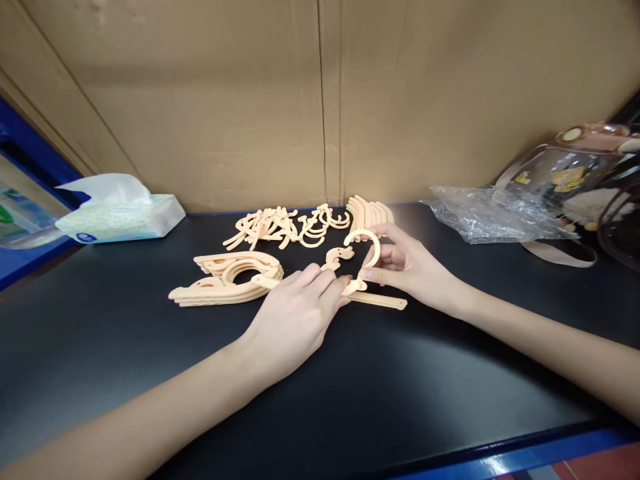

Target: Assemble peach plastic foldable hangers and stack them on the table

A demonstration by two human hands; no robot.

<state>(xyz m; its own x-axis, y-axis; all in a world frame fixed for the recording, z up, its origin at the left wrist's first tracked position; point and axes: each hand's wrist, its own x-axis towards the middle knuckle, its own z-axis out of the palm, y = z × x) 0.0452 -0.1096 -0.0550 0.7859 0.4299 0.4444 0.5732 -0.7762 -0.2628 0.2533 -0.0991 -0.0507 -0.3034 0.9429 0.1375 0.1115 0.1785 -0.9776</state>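
My left hand (300, 310) is closed over a cream plastic hanger's flat parts, low above the black table. One end of a flat strip (264, 282) shows left of the fingers, and a long bar (380, 301) sticks out to the right. Between thumb and fingers, my right hand (400, 260) pinches a curved hanger hook (374, 248) upright, its base at my left fingertips. A shaped cream hanger piece (337, 258) shows just behind my left hand; its lower part is hidden. To the left lie stacked folded hangers (215, 293).
Behind the hands are a heap of loose hanger parts (260, 225), several hooks (315, 230) and a row of curved hanger arms (369, 212). A tissue pack (125, 217) stands left. Crumpled clear plastic (495, 217) and a transparent bag (575, 170) lie right. Cardboard (240, 100) backs the table.
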